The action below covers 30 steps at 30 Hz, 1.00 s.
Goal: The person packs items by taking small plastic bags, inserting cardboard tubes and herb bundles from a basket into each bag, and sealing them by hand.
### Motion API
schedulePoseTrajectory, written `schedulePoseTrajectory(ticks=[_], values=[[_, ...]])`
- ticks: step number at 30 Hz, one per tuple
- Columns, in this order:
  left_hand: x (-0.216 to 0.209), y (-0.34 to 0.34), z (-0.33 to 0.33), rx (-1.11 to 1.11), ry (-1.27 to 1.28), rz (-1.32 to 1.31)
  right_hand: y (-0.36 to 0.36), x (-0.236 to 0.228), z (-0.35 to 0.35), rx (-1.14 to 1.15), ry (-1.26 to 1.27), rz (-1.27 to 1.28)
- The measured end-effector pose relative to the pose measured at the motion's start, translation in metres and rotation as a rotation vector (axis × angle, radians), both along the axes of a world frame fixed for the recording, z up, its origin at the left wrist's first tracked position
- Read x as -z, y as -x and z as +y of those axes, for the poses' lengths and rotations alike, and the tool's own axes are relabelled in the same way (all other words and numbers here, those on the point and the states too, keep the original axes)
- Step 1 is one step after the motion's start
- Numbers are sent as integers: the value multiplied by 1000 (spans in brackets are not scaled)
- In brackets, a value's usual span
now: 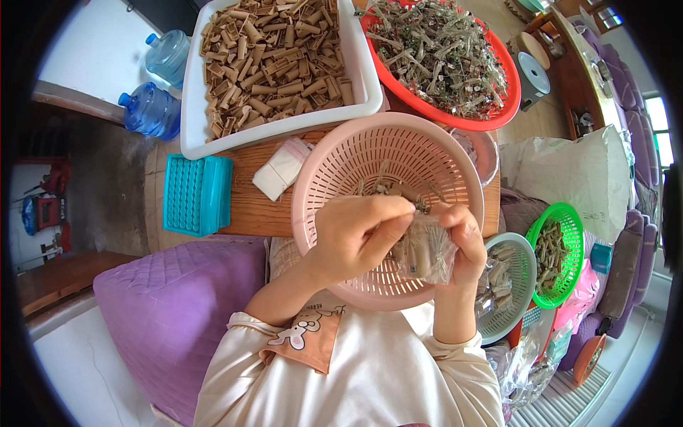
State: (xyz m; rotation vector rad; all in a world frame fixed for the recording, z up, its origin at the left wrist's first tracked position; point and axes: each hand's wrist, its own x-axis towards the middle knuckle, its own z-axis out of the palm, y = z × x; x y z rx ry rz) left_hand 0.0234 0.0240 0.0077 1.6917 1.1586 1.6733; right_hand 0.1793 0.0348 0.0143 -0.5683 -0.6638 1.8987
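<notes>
Both hands work over a pink slotted basket (324,185). Between them is a small clear plastic bag (425,252) with pale, slim pieces inside. My left hand (359,235) is closed in a pinch at the bag's upper left edge. My right hand (464,242) grips its right side, thumb and fingers at the top corner. Some dry, twiggy bits and a brown piece (405,192) lie in the basket behind the fingers, partly hidden by them. Exactly what fills the bag is too small to tell.
A white tub (366,78) of brown tubular pieces and a red basket (514,92) of clear-wrapped bundles stand behind. Teal trays (199,196) and white packets (281,169) sit left. Grey (530,274) and green (578,249) baskets stand right. Blue water jugs (153,110) are beyond.
</notes>
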Motion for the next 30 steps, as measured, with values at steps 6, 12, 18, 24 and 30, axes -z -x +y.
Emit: schedulePoseTrajectory(ticks=[6,12,18,24,30], values=[[13,7,3,-128,-541,564,-4,5,-2,-103,12,173],[22,37,-12,-95,-198,759,-50,-4,-17,324,-174,-1019],[50,101,-20,-464,325,473,-182,20,-50,252,-68,-2062],[112,128,-5,-481,630,656,-133,-15,-44,-70,-350,-2189],[138,139,26,-514,778,545,-11,9,24,-320,-842,-1655]])
